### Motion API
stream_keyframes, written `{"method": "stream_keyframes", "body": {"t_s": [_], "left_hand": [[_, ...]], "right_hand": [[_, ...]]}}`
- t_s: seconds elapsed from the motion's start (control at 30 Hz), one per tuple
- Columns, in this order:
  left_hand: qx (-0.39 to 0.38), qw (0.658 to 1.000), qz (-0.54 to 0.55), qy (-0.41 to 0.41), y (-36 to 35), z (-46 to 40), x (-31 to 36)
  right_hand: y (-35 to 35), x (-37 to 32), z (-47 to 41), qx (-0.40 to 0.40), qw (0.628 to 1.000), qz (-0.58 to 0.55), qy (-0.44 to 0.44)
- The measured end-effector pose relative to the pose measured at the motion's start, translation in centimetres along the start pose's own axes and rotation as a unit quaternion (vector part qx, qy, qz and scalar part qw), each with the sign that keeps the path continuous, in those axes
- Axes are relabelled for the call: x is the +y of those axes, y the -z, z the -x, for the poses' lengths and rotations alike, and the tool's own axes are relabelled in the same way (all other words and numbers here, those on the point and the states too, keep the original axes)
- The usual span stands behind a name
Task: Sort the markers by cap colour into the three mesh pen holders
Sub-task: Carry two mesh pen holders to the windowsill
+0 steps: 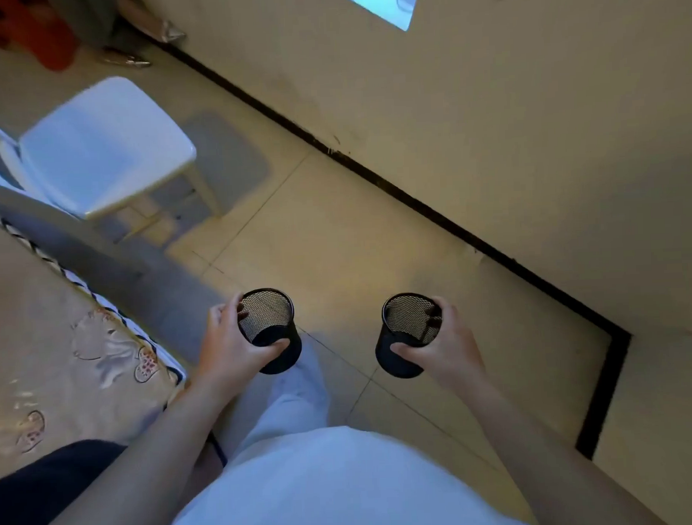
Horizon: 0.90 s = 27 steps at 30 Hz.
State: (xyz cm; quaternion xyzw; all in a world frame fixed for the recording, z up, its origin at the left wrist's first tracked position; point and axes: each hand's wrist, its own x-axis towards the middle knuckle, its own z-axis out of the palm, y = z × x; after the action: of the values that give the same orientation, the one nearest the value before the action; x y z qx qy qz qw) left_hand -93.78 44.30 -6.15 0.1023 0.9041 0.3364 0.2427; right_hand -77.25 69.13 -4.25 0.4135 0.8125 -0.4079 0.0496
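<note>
left hand [225, 349] wrapped around one black mesh holder [271, 331]; right hand [445, 343] around a second mesh holder [409, 335]. both carried empty above tiled floor [335, 231], right of table [42, 335]. no markers visible. risk judged: tilted holder slipping from a loose one-handed grasp.

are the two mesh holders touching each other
Apart. The head view shows bare floor between the left holder, gripped by the left hand, and the right holder, gripped by the right hand.

Left hand [231, 348], right hand [445, 347], both gripping
</note>
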Motion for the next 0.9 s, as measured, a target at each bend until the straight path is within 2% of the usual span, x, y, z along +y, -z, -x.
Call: {"method": "stream_keyframes", "body": {"t_s": [0.23,0.37,0.57,0.9], "left_hand": [[-0.017,0.998,-0.059,0.016,8.1,-13.1,0.3],[-0.031,0.995,-0.088,0.022,10.4,-19.7,2.4],[-0.018,0.997,-0.06,0.038,10.7,-28.1,5.8],[0.05,0.996,-0.009,0.079,13.7,-42.4,11.8]], "right_hand": [[-4.2,-10.4,-10.6,0.003,1.0,-0.024,-0.016],[-5.2,-14.5,-15.8,-0.002,0.999,-0.042,-0.015],[-4.7,-18.6,-24.9,-0.028,0.999,-0.025,0.001],[-0.8,-29.5,-42.5,-0.076,0.991,0.05,0.095]]}}
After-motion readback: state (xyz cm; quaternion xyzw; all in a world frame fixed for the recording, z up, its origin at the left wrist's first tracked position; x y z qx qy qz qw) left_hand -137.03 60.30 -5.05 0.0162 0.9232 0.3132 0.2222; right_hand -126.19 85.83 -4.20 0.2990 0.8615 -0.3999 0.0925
